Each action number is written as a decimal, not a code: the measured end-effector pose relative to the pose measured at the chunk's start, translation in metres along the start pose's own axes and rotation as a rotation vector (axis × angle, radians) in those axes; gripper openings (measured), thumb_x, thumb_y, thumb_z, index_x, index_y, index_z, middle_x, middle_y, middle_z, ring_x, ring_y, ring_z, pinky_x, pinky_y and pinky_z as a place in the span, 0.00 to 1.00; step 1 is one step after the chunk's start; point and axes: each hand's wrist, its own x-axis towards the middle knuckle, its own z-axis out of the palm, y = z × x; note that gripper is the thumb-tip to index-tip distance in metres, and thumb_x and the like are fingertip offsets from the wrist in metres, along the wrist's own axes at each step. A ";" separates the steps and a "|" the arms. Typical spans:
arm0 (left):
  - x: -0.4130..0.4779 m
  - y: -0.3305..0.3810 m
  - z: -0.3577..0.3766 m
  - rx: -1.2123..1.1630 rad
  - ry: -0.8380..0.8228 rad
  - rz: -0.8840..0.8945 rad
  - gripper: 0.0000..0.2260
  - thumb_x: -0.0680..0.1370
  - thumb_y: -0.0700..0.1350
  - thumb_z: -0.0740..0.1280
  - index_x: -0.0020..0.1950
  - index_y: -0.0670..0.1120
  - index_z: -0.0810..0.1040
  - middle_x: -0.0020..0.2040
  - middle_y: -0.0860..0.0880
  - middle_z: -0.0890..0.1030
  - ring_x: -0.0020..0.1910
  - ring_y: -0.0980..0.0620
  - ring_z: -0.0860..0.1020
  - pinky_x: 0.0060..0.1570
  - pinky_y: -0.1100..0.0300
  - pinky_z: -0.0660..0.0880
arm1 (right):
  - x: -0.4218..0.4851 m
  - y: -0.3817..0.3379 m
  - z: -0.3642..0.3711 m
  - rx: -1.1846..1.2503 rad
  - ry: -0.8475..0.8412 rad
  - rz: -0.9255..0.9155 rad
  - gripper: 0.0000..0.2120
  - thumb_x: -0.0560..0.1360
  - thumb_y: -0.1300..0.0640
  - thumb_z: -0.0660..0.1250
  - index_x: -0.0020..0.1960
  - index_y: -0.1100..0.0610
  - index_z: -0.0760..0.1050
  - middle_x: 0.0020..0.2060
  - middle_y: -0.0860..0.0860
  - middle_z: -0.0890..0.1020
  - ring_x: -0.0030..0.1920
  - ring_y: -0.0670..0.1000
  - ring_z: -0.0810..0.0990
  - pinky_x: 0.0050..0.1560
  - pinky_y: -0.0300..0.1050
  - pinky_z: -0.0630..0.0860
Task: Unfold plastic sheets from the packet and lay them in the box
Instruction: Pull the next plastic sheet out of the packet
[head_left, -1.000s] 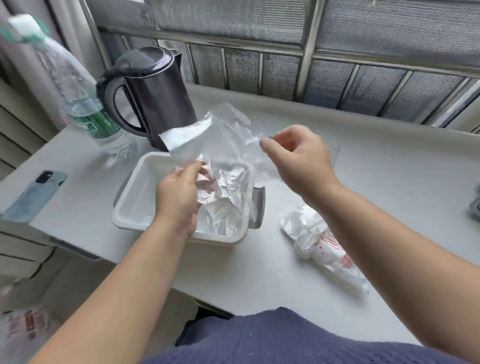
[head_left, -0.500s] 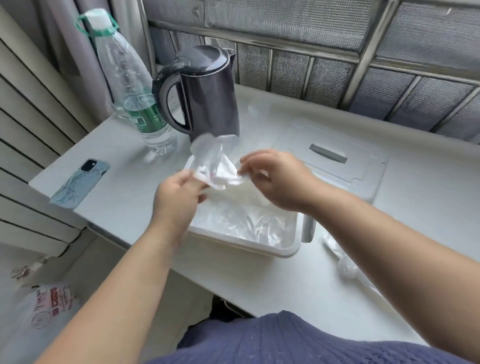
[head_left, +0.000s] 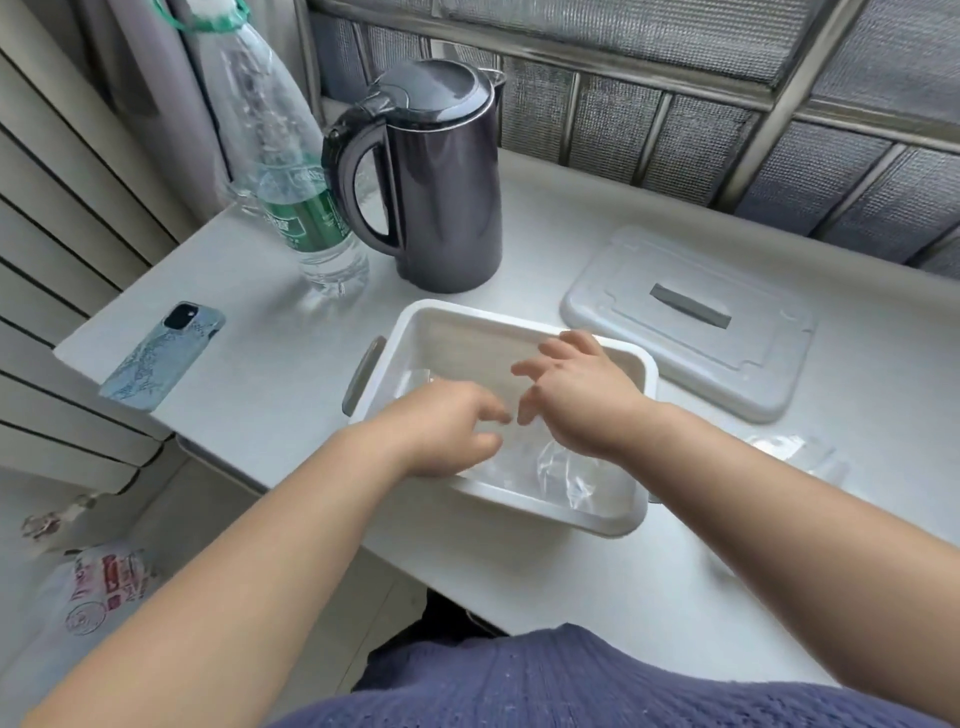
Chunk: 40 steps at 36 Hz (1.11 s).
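Observation:
A white plastic box (head_left: 511, 322) with grey side handles stands on the table in front of me. Clear plastic sheets (head_left: 563, 475) lie crumpled on its floor. My left hand (head_left: 447, 428) hovers over the box's near left part, fingers loosely spread and holding nothing. My right hand (head_left: 579, 397) is above the middle of the box, fingers spread downward, also holding nothing. The packet (head_left: 795, 452) of clear sheets lies on the table to the right, partly hidden behind my right forearm.
The box's white lid (head_left: 691, 322) lies flat at the back right. A dark kettle (head_left: 436, 176) and a water bottle (head_left: 291, 171) stand behind the box. A phone (head_left: 163, 356) lies near the table's left edge. A printed plastic bag (head_left: 98, 587) sits on the floor.
Both hands held a plastic sheet above the box, then lowered and released it. The sheet now lies in the box and the hands are open over it.

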 end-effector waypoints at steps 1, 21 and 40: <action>0.005 -0.002 -0.001 0.039 -0.085 -0.034 0.17 0.79 0.51 0.62 0.68 0.56 0.74 0.70 0.57 0.71 0.68 0.54 0.69 0.67 0.57 0.65 | 0.000 0.000 0.001 -0.032 -0.016 -0.001 0.18 0.79 0.56 0.55 0.61 0.40 0.75 0.71 0.47 0.66 0.68 0.54 0.61 0.70 0.48 0.52; 0.033 -0.018 0.010 0.533 -0.379 -0.096 0.31 0.74 0.67 0.60 0.74 0.59 0.62 0.72 0.46 0.64 0.69 0.43 0.61 0.66 0.50 0.61 | 0.008 -0.022 0.007 0.534 -0.072 0.542 0.21 0.76 0.55 0.59 0.68 0.55 0.62 0.63 0.56 0.68 0.62 0.59 0.69 0.54 0.47 0.70; 0.039 -0.028 0.009 0.681 -0.345 0.047 0.20 0.74 0.47 0.66 0.65 0.55 0.75 0.64 0.50 0.71 0.66 0.45 0.63 0.58 0.54 0.61 | -0.005 -0.014 -0.022 0.420 -0.457 0.583 0.24 0.74 0.63 0.63 0.69 0.55 0.64 0.58 0.53 0.76 0.55 0.55 0.76 0.42 0.42 0.73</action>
